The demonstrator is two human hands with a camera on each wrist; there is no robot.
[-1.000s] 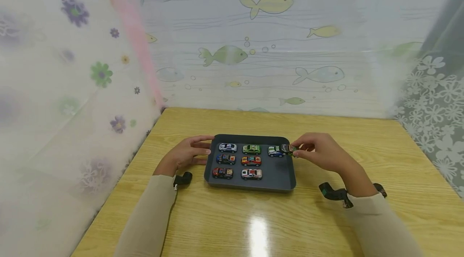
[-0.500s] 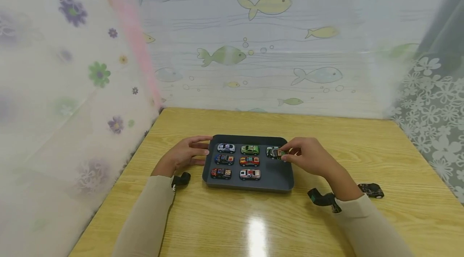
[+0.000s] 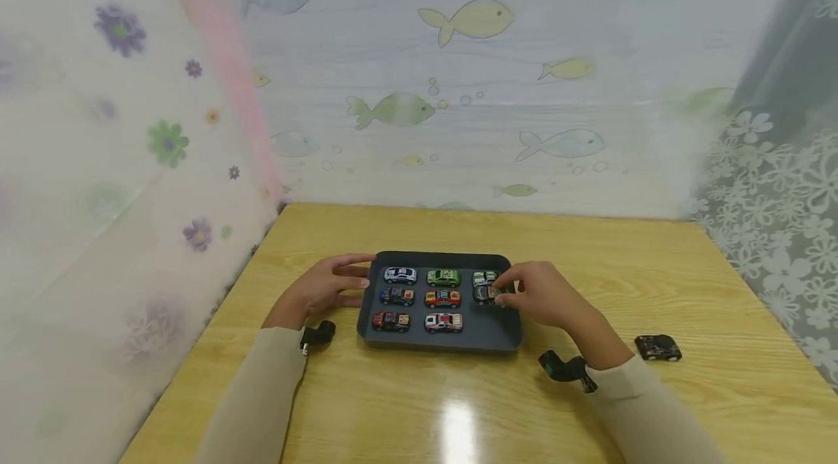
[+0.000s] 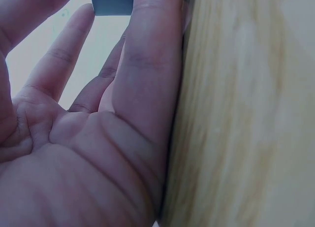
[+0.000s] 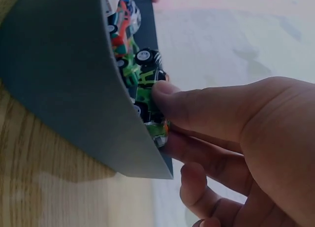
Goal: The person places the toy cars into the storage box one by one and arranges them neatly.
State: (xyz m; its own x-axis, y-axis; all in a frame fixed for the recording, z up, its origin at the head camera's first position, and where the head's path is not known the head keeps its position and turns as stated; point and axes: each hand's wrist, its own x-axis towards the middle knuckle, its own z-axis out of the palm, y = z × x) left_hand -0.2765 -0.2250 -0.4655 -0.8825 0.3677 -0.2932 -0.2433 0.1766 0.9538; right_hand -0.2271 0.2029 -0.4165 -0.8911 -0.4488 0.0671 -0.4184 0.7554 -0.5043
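Note:
In the head view my right hand (image 3: 548,294) pinches a black and green toy car (image 3: 484,295) between thumb and fingers, over the right part of a dark grey tray (image 3: 494,337). Just behind it stands a white and green toy car (image 3: 483,277), partly covered. The right wrist view shows the thumb on the held car's side (image 5: 145,91), close to the tray wall (image 5: 64,79). My left hand (image 3: 321,286) has its fingers spread at the tray's left wall, the fingertips right at it. Along the table lies that hand's edge (image 4: 147,89) in the left wrist view.
Two columns of toy cars fill the tray's left and middle, among them a red and yellow car (image 3: 442,298) and a white car (image 3: 444,322). A black toy car (image 3: 657,348) sits on the wooden table (image 3: 366,406) beyond my right wrist. Patterned curtains hang behind.
My right hand has carried the black and green toy car left from the tray's right rim, then nearer to me, in front of the white and green car. The left hand stays at the tray.

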